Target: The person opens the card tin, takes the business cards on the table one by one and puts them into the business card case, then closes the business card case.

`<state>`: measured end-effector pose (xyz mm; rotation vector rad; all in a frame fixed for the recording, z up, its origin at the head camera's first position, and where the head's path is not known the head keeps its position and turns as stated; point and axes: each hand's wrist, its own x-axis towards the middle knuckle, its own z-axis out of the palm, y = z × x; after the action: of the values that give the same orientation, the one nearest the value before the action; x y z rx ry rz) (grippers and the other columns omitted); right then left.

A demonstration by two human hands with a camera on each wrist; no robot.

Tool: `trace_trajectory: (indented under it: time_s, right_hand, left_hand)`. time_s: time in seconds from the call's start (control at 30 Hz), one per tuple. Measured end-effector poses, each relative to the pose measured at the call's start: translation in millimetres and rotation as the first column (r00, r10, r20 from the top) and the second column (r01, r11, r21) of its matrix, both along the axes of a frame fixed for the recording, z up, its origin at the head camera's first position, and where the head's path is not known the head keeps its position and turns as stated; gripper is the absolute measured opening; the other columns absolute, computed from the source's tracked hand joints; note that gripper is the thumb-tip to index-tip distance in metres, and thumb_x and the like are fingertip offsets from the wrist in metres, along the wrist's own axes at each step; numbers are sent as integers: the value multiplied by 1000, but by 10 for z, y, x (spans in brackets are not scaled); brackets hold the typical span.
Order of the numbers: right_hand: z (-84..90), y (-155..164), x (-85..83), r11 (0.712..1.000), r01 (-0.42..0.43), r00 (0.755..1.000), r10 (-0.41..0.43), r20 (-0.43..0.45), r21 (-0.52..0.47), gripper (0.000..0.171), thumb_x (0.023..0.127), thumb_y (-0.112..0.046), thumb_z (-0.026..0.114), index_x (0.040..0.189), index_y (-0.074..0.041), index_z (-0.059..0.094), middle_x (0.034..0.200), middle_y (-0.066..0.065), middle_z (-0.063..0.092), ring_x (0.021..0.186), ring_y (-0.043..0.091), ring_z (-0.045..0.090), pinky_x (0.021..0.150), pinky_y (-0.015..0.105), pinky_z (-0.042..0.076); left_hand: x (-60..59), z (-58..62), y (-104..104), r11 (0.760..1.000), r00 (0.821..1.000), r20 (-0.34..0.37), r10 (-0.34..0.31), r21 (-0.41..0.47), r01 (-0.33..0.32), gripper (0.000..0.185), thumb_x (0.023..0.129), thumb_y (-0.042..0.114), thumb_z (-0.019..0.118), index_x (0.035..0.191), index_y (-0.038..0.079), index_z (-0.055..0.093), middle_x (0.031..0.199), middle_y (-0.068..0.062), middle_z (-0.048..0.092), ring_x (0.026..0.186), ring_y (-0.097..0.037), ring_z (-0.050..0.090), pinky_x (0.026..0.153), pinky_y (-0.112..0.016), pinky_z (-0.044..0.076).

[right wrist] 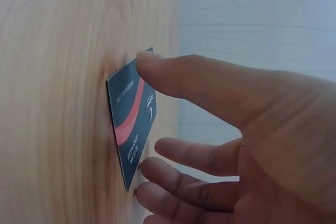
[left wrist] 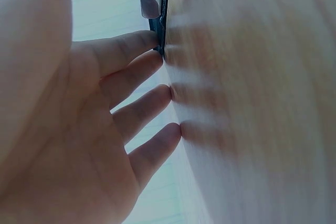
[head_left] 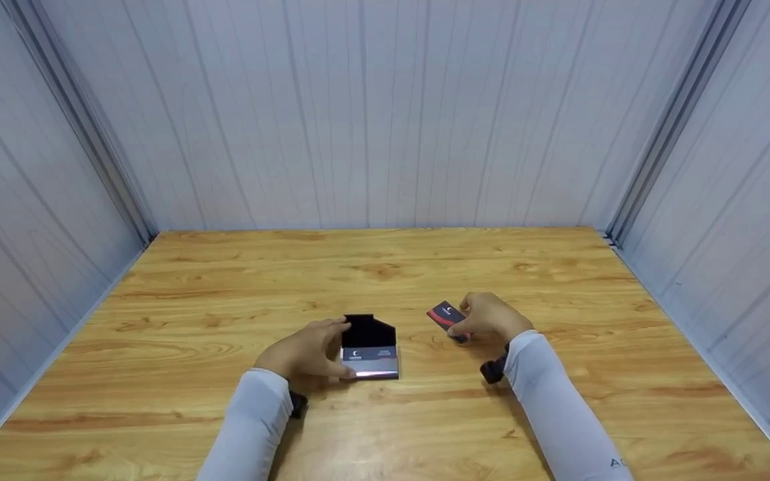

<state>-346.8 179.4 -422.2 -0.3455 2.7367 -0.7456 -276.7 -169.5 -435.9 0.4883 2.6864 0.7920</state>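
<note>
An open business card case [head_left: 370,364] with a dark raised lid sits on the wooden table, dark printed cards showing inside. My left hand [head_left: 308,349] holds its left side, thumb at the front corner and index finger by the lid. In the left wrist view, several fingertips of the left hand [left wrist: 139,95] rest at the tabletop beside the case [left wrist: 151,1]. To the right, my right hand [head_left: 492,315] pinches a dark business card [head_left: 445,314] with a red stripe. The right wrist view shows the thumb [right wrist: 163,72] over one edge of the card [right wrist: 128,106], other fingers by the opposite edge.
The wood-grain table [head_left: 371,270] runs back to a pale panelled wall [head_left: 385,113]. Similar side walls with metal corner posts stand left and right. Dark devices are strapped at both wrists, below white sleeves [head_left: 559,407].
</note>
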Motion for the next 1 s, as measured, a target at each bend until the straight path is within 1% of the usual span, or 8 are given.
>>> trace_trajectory:
  time_s: [0.13,0.33,0.4,0.5,0.67,0.73,0.83,1.0]
  right_hand:
    - [-7,-8,17,1000,16,1000,-16,1,12,67,84,-29,84,134,6,56,121,16,63,100,24,58,94,43,48]
    - [-15,-2,37,999,36,999,-36,29,-7,55,86,-27,82,130,-1,59,115,9,63,94,21,58,88,39,48]
    - [-19,-3,33,999,35,999,-35,35,-15,54,87,-25,81,130,-1,59,114,10,63,94,21,58,87,39,48]
    - [-31,-5,25,999,26,999,-25,38,-20,54,89,-23,79,132,0,57,116,12,63,95,22,59,88,40,48]
    - [-36,-14,12,1000,13,999,-12,33,-28,56,90,-22,78,137,-2,55,126,15,60,101,24,58,92,42,47]
    - [-37,-19,6,999,12,999,-11,31,-33,56,90,-21,78,137,-3,55,126,16,60,101,23,58,92,42,47]
    - [-50,-19,-5,999,2,999,0,37,-52,54,89,-19,78,136,-2,57,121,15,62,99,23,59,90,41,48]
    - [-66,-17,-28,997,-43,999,43,2,-71,49,88,-16,79,131,-2,59,114,12,62,97,22,59,89,39,50]
  left_hand:
    - [-7,-5,-4,1000,1000,-5,-9,-7,9,100,79,46,85,157,11,35,162,-11,28,148,-33,23,117,-51,26]
    - [-9,-11,-15,999,999,-14,-30,-17,30,100,80,47,84,157,9,34,161,-13,29,148,-32,24,117,-50,27]
    - [-8,-11,-16,999,999,-17,-33,-10,33,100,79,46,85,157,8,34,161,-14,29,147,-33,25,117,-50,28]
    - [-9,-10,-16,999,999,-14,-35,-14,35,101,79,47,84,157,9,34,161,-13,28,147,-33,24,117,-50,27]
    - [-14,-12,-17,999,999,-15,-41,-14,41,100,79,47,84,157,9,34,162,-12,28,148,-33,24,117,-50,26]
    - [-18,-14,-19,999,999,-18,-42,-10,42,100,79,46,85,157,8,34,162,-13,28,147,-34,24,117,-51,27]
    - [-17,-12,-21,999,999,-13,-39,-17,39,101,79,47,85,157,10,33,162,-11,27,148,-33,23,117,-50,26]
    - [-17,-12,-24,999,999,-6,-42,-1,42,100,80,46,85,157,9,33,162,-12,27,148,-34,23,117,-51,26]
